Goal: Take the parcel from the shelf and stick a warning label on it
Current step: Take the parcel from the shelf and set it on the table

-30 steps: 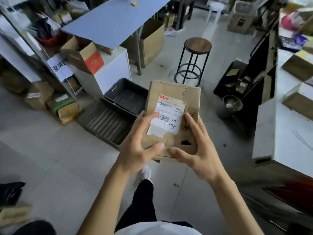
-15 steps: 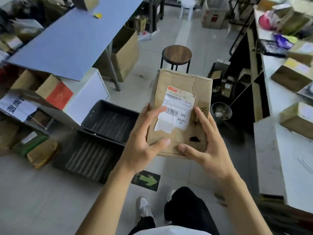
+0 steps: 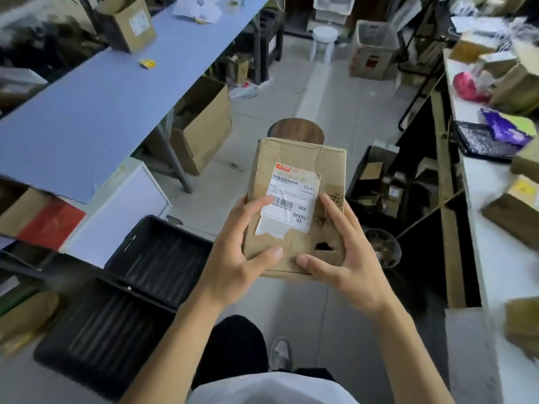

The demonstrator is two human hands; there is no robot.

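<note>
I hold a worn brown cardboard parcel [image 3: 297, 167] in front of me, over the aisle floor. A white shipping label with a barcode covers its middle, and a small hole shows near its lower right. My left hand [image 3: 236, 258] grips its lower left edge, thumb on the front and fingers on the label. My right hand [image 3: 344, 258] grips the lower right edge. A small yellow warning label [image 3: 148, 63] lies on the blue table [image 3: 87, 118] to the left.
A round wooden stool [image 3: 296, 131] stands just beyond the parcel. Black plastic trays [image 3: 131, 293] sit on the floor at left. An open carton [image 3: 201, 135] stands under the table. Shelves with parcels [image 3: 493, 199] line the right. A white stool [image 3: 323, 42] stands far back.
I have walked forward down the aisle with the parcel held in both hands. The blue table and stool have come closer; my grip is the same.
</note>
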